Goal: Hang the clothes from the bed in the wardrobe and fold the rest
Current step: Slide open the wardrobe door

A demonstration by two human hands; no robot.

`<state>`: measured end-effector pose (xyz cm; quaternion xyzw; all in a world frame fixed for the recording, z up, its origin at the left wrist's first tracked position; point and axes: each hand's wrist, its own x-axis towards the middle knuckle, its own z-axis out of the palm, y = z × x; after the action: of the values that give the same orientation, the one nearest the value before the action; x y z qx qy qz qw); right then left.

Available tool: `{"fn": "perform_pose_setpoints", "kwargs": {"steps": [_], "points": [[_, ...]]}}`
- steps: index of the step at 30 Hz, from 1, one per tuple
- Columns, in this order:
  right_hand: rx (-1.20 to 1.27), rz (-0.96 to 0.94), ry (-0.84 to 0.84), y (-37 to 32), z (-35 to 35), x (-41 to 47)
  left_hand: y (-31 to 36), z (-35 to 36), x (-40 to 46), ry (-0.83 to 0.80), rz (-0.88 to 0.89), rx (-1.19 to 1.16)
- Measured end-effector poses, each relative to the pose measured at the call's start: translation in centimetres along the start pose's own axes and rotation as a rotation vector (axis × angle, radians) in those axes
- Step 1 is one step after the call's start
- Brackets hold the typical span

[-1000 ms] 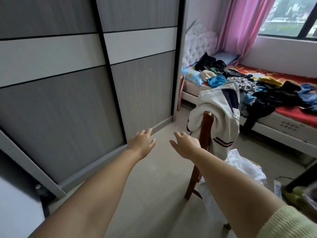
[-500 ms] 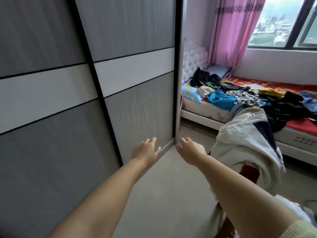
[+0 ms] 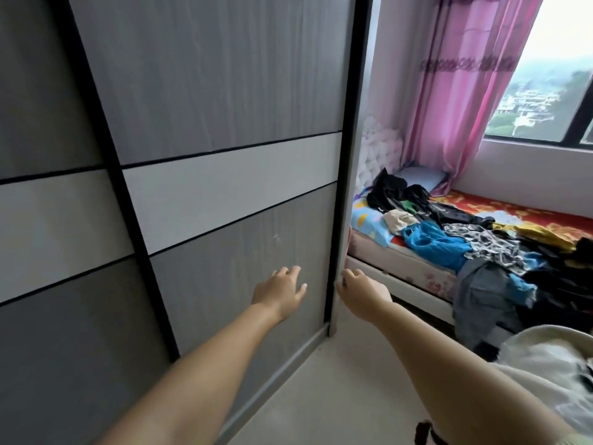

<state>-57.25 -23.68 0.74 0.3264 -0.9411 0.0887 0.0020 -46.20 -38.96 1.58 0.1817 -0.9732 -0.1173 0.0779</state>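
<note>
Grey wardrobe door (image 3: 224,155), hands (image 3: 280,292) reaching, clothes (image 3: 465,239)

— What do we see of ourselves here?
— Two bare forearms, no watch or ring that we can make out, ending in the left hand (image 3: 279,292) and the right hand (image 3: 364,292).
— And sleeves?
— Only a sliver of pale yellow-green ribbed knit cuff (image 3: 579,440) on our right arm, at the bottom corner.

Clothes (image 3: 475,242) heaped on bed (image 3: 401,271)
</note>
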Motion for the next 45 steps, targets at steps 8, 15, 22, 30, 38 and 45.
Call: {"fn": "perform_pose_setpoints", "kwargs": {"steps": [8,15,22,30,38,45], "points": [[0.043,-0.017,0.043,2.3,-1.9,17.4,-1.5,0.0,16.6,0.016,-0.027,-0.02],[0.146,0.028,0.106,4.7,-1.2,31.0,-1.5,0.0,32.0,0.056,0.126,0.066],[0.316,0.157,0.078,9.6,-0.8,43.1,1.1,-0.5,45.7,0.051,0.392,0.269],[0.758,0.255,-0.026,12.8,1.7,54.4,4.4,-0.5,59.1,0.067,0.649,0.935],[1.022,0.22,-0.065,14.0,5.0,60.8,6.0,0.5,66.7,0.022,0.63,1.3],[1.144,0.192,-0.092,16.0,5.9,62.6,8.1,2.1,68.7,-0.057,0.512,1.374]]}}
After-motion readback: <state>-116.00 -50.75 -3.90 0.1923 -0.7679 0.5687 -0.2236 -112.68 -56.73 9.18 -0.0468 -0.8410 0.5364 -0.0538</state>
